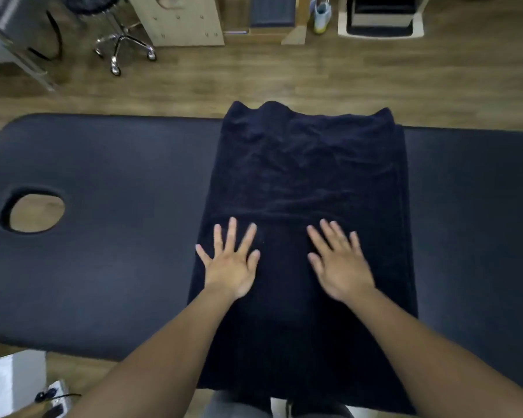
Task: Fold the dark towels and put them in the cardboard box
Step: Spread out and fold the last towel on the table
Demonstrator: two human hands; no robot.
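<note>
My left hand (231,262) and right hand (341,265) press spread flat on the towel (308,164); its long axis runs twelve to six.

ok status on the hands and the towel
Hands open: left hand, right hand flat on dark towel. Towel laid across padded table, far half wrinkled. Nothing in the way.

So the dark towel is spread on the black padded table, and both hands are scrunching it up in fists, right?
Not fists. The head view shows the left hand and right hand lying flat with fingers spread on the dark towel, which is spread on the black padded table.
</note>
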